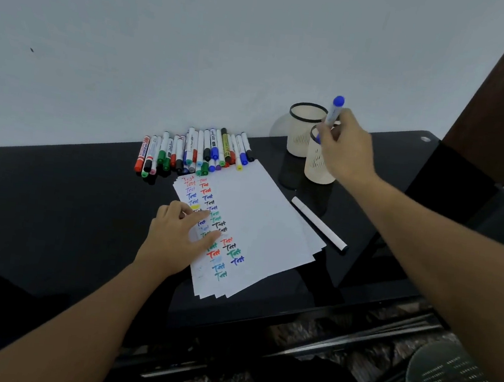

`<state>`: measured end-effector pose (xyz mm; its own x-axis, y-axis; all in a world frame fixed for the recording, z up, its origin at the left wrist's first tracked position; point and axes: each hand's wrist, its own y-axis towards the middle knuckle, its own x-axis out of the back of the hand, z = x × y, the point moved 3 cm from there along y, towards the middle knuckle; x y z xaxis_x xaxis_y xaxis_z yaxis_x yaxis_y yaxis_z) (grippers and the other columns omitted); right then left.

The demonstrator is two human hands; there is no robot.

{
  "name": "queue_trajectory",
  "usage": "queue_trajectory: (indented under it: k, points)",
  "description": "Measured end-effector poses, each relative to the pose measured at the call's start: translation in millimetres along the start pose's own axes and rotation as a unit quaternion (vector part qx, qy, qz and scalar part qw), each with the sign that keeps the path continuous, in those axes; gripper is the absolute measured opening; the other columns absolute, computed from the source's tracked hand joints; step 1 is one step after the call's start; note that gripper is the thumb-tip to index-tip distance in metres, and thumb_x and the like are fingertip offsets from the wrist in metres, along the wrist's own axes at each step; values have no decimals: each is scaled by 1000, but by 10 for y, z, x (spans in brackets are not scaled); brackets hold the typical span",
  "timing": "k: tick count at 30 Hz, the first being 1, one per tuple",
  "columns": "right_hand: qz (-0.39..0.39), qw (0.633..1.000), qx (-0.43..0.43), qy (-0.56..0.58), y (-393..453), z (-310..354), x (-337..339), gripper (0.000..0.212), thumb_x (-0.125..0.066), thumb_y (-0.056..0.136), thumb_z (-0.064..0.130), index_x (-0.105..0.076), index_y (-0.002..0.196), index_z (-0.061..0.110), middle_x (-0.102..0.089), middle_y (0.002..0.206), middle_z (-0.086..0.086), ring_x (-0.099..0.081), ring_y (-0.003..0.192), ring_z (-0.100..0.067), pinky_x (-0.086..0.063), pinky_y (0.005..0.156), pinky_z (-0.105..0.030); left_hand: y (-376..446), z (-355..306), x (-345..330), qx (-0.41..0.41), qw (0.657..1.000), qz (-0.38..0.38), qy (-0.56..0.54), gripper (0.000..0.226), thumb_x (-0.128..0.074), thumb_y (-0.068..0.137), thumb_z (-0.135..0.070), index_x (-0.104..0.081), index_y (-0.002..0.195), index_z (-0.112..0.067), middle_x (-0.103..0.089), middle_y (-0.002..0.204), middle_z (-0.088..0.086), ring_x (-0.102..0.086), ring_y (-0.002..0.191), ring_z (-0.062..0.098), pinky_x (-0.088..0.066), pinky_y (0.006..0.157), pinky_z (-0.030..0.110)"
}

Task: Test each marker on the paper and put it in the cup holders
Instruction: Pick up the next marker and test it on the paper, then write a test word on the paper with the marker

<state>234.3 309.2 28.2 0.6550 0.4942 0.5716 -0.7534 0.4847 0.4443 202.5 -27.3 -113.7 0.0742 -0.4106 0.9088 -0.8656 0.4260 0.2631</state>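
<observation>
Head view shows the right hand raised over the nearer cup holder, its fingers curled round a blue-capped marker held cap-up, the lower end dipping toward the holder's mouth. A second cup holder stands just behind, touching or nearly so; neither can be seen to hold any markers from this angle. The left hand lies flat with relaxed, straight fingers on the stack of paper, pinning it beside two columns of coloured "Test" marks. A row of markers lies along the far edge of the paper, and one white marker lies alone on the dark tabletop to the right of the sheets.

The step appears to be dropping the tested marker in. To do it well, I would line the barrel up over the middle of the opening, lower it until the tip is well inside, then let go, so it slides rather than bounces. The holder looks light and could tip if the rim is knocked. Keep the left hand on the paper.
</observation>
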Motion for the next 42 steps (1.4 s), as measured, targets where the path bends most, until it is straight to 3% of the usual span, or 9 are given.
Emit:
queue_trajectory:
  k: [7, 11, 19, 26, 29, 31, 35, 38, 42]
  points:
    - [-12, 991, -131, 24, 363, -315, 1, 24, -52, 104, 43, -58, 111, 21, -59, 87, 8, -67, 93, -22, -58, 88, -53, 12, 6, 2, 2, 1000, 0, -11, 82, -38, 77, -86, -61, 137, -35, -39, 117, -11, -36, 107, 12, -44, 99, 43]
    - [11, 990, -138, 3, 353, -385, -72, 18, -54, 103, 42, -56, 107, 24, -63, 93, 7, -67, 96, -22, -58, 90, -54, 14, 2, 9, 5, 1000, 4, -15, 83, -38, 76, -86, -61, 137, -35, -39, 118, -11, -35, 108, 11, -43, 100, 43]
    - [52, 988, -143, -12, 381, -413, -79, 28, -60, 98, 47, -66, 89, 21, -72, 95, -1, -70, 97, -24, -59, 89, -52, 3, -1, 13, 5, 1000, 1, -22, 83, -39, 76, -87, -62, 136, -34, -39, 117, -11, -35, 109, 11, -43, 101, 43]
    - [37, 988, -146, 14, 332, -389, -80, 20, -65, 96, 45, -70, 102, 26, -70, 111, 0, -66, 105, -20, -57, 92, -41, 2, -12, 28, 6, 1000, 3, -22, 84, -38, 75, -87, -61, 136, -34, -40, 117, -11, -36, 108, 11, -43, 100, 42]
    - [10, 991, -133, 19, 282, -352, -60, 24, -62, 99, 42, -66, 116, 26, -69, 105, 2, -66, 101, -18, -56, 87, -37, -6, -16, 32, 8, 1000, 3, -23, 83, -39, 76, -87, -61, 136, -35, -39, 117, -12, -35, 108, 10, -43, 100, 42]
    - [-16, 994, -103, 16, 209, -267, -44, 24, -60, 101, 39, -62, 120, 25, -66, 91, 5, -65, 94, -16, -54, 81, -36, -5, -16, 40, 7, 1000, 4, -23, 82, -40, 76, -86, -61, 137, -35, -39, 116, -12, -35, 107, 10, -44, 100, 42]
    - [-39, 999, 9, 4, -85, 54, -121, 14, -57, 101, 36, -59, 107, 23, -55, 68, 6, -58, 71, -15, -48, 66, -35, 22, -2, 77, 6, 999, 11, -44, 79, -47, 77, -87, -61, 136, -36, -41, 112, -14, -36, 105, 9, -44, 98, 36]
    - [48, 995, 83, -15, -343, 243, -397, 11, -57, 102, 34, -62, 101, 24, -57, 67, 8, -55, 64, -10, -47, 61, -31, 111, 32, 141, 14, 997, 28, -70, 69, -59, 81, -75, -59, 137, -35, -43, 110, -15, -39, 107, 6, -41, 92, 28]
    - [238, 956, 118, -124, -548, 235, -926, 20, -57, 103, 39, -68, 119, 31, -65, 93, 10, -60, 82, -9, -55, 83, -39, 219, 145, 170, 26, 996, 44, -76, 65, -63, 85, -66, -56, 141, -32, -43, 115, -13, -50, 102, 5, -49, 90, 29]
